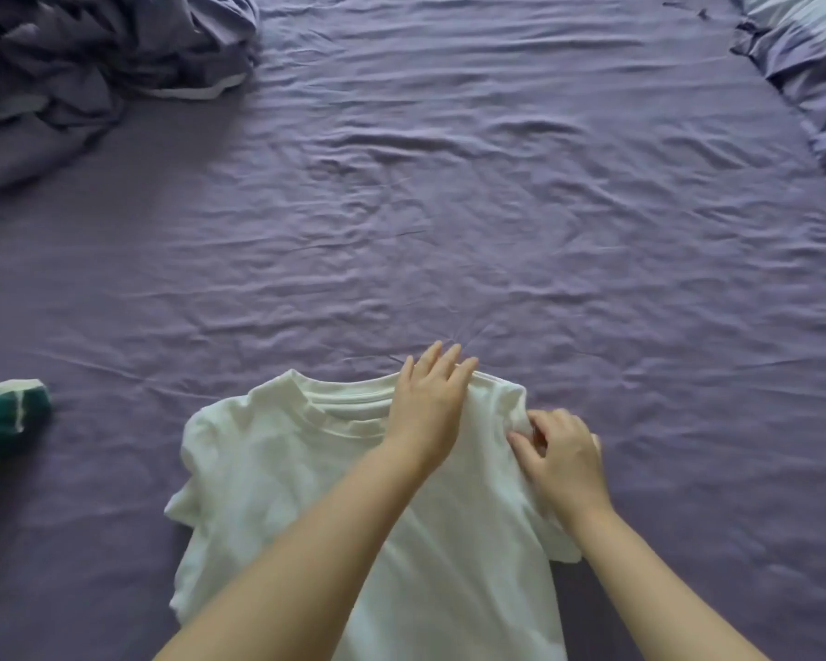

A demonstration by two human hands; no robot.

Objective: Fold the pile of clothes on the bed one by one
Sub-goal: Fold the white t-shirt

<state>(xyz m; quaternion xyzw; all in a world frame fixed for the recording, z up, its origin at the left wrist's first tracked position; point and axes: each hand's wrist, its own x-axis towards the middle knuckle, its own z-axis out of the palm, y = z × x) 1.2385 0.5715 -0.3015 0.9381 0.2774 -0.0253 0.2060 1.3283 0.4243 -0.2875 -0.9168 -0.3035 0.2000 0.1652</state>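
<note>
A white T-shirt [296, 474] lies spread flat on the purple bed sheet [449, 231], its collar pointing away from me. My left hand [428, 403] presses flat with straight fingers on the shirt's right shoulder beside the collar. Just to the right of it, my right hand [561, 453] pinches the fabric at the right sleeve seam with curled fingers. The shirt's lower hem runs out of view at the bottom.
A green and white garment [6, 422] lies at the left edge. A crumpled purple duvet [82, 73] is bunched at the far left corner. Pillows [811, 59] sit at the far right. Wrinkled sheet fills the middle of the bed.
</note>
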